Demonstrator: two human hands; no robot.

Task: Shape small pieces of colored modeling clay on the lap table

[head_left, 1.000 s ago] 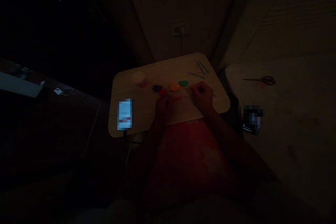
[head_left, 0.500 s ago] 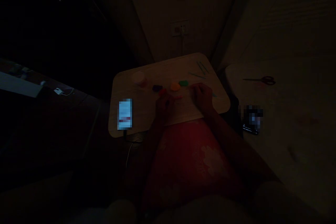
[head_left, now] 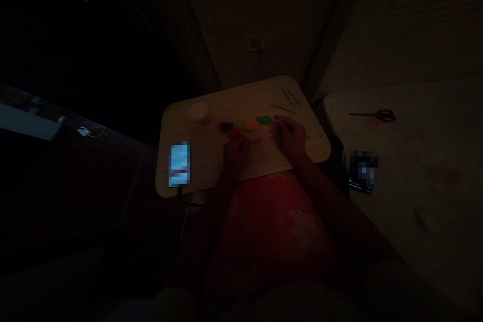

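Observation:
The view is very dim. My left hand (head_left: 236, 152) rests on the small wooden table (head_left: 206, 161) with its fingers curled together. A thin reddish strip (head_left: 255, 140), like modelling clay, extends from its fingertips. To the right, my right hand (head_left: 291, 137) is closed, thumb and fingers bent together; whatever they pinch is too dark to name. Just beyond my hands lie soft-looking lumps: dark purple (head_left: 226, 127), red (head_left: 234, 132), orange (head_left: 251, 125) and green (head_left: 264, 119). The red lump lies right by my left knuckles, while the green one is nearest my right fingers.
A pale tub (head_left: 199, 113) stands at the table's left, behind a lit phone (head_left: 179, 164) with a cable. Several thin green sticks (head_left: 289, 98) lie at the far right. Scissors (head_left: 377, 115) and a dark shiny object (head_left: 362, 173) rest on the pale surface beyond the table.
My right fingers have shifted slightly, with the index finger a little higher. The reddish strip by my left fingertips looks more uneven. My left hand stays nearly where it was.

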